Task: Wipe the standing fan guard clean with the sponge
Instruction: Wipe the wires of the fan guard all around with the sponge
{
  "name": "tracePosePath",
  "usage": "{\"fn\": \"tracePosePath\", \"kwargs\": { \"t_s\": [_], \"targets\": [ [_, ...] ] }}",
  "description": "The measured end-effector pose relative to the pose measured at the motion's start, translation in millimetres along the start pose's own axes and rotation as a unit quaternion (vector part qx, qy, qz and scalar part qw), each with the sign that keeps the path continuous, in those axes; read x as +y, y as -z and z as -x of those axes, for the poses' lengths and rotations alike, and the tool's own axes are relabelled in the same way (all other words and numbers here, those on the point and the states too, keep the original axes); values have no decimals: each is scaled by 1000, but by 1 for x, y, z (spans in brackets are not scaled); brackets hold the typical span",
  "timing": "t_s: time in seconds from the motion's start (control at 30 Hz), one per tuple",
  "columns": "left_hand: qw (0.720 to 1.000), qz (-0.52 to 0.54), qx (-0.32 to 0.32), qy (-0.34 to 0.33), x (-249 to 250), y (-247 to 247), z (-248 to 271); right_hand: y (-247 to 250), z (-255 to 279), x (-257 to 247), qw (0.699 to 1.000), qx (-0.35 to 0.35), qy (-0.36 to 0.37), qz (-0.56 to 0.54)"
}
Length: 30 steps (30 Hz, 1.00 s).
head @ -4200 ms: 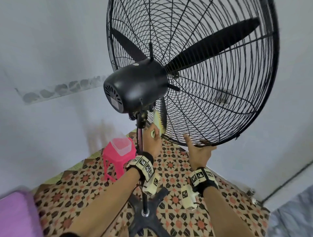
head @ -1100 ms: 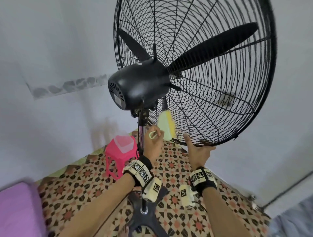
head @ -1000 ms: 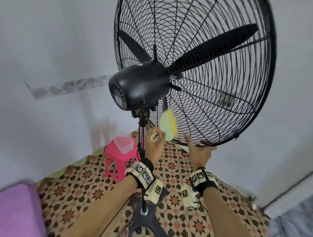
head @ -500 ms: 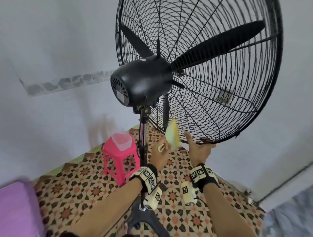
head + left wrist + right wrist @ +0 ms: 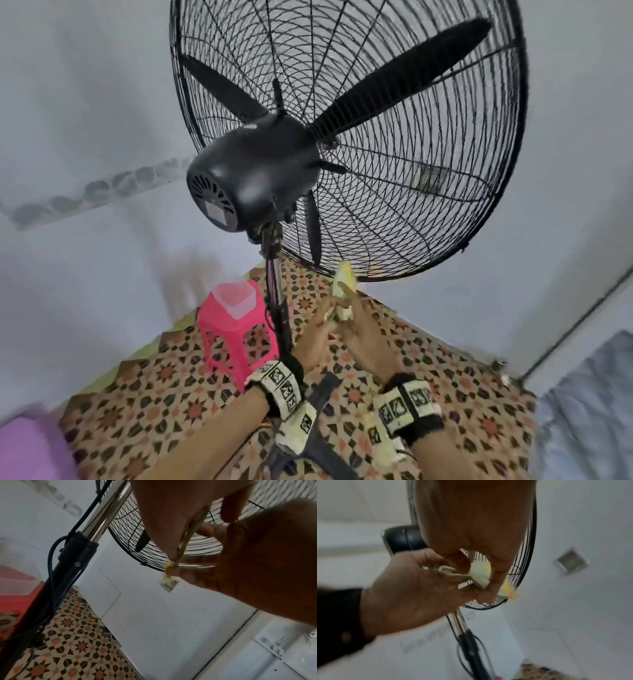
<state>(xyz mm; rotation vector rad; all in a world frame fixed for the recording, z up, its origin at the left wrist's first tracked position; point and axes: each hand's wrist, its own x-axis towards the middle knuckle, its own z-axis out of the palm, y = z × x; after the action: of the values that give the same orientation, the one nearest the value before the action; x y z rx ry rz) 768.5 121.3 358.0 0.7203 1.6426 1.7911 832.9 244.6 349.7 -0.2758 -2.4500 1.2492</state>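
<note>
The black wire fan guard [image 5: 411,222] fills the upper head view, its blades still. Just below its bottom rim both hands meet on the pale green and yellow sponge [image 5: 343,279]. My left hand [image 5: 325,318] pinches the sponge's thin handle [image 5: 192,531] from the left. My right hand [image 5: 352,308] closes thumb and fingers on the sponge pad [image 5: 480,574] from the right, one finger lying along it. The sponge is off the guard's wires, close under the rim [image 5: 481,607]. The picture is blurred by motion.
The black motor housing [image 5: 253,174] and chrome pole [image 5: 277,308] stand left of my hands, with a cable down the pole. A pink stool [image 5: 236,342] carrying a clear tub [image 5: 234,298] is beside it. Patterned floor, white walls close behind, something purple [image 5: 24,452] at lower left.
My right hand has left the guard's lower rim and come to the sponge. My left hand has brought the sponge down off the guard to below the rim.
</note>
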Motion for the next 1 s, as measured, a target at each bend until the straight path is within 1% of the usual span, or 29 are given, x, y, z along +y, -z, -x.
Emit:
{"fn": "tracePosePath", "kwargs": {
  "t_s": [0.03,0.07,0.1,0.13,0.17,0.2,0.23,0.27,0.3,0.33,0.37,0.43,0.47,0.5,0.53,0.57,0.63,0.7,0.73,0.77,0.83,0.87,0.93,0.97,1.0],
  "targets": [
    [999,36,-12,11,0,2,-5,3,2,5,999,-18,16,39],
    [998,63,-22,20,1,2,-9,6,4,5,998,-21,14,64],
    [995,84,-46,10,5,2,-12,8,3,7,997,-8,3,83],
    [992,109,-56,8,7,3,-15,8,2,7,995,16,-9,97],
    [988,140,-58,27,11,5,-18,9,0,4,993,47,-22,107],
    [983,169,-50,40,13,9,-25,9,-3,2,990,78,-41,112],
    [982,178,-20,60,12,14,-34,10,-5,0,985,110,-66,120],
    [982,171,6,82,12,21,-44,10,-5,-2,978,134,-89,132],
    [983,156,28,95,11,30,-58,9,-5,-1,973,149,-102,143],
    [978,165,42,119,11,39,-71,8,-2,0,969,165,-106,150],
    [970,189,60,142,13,47,-83,7,-1,3,965,186,-112,148],
    [944,260,88,181,15,59,-105,3,1,10,954,224,-131,147],
    [939,270,88,196,14,63,-114,2,2,10,951,229,-144,150],
    [939,251,75,221,14,63,-123,0,4,8,950,224,-156,150],
    [933,249,64,252,15,62,-130,-1,6,3,951,208,-170,154],
    [939,220,64,256,16,61,-136,-3,8,-2,951,186,-182,165],
    [936,245,49,248,24,61,-137,-8,6,-3,952,157,-201,169],
    [928,285,51,236,34,62,-137,-13,-3,6,954,161,-222,117],
    [928,277,61,241,34,64,-139,-15,-8,10,953,171,-229,101],
    [938,242,76,238,34,67,-138,-18,-11,10,951,178,-234,97],
    [956,188,84,209,32,67,-139,-23,-12,7,948,192,-231,104],
    [975,131,84,161,27,68,-140,-27,-10,4,950,191,-220,109],
    [989,53,62,122,28,61,-145,-36,-8,-7,957,170,-189,143],
    [989,61,54,126,30,60,-150,-42,-6,-11,957,166,-167,167],
    [993,45,49,102,32,61,-149,-47,-5,-15,959,169,-138,183]
  ]
}}
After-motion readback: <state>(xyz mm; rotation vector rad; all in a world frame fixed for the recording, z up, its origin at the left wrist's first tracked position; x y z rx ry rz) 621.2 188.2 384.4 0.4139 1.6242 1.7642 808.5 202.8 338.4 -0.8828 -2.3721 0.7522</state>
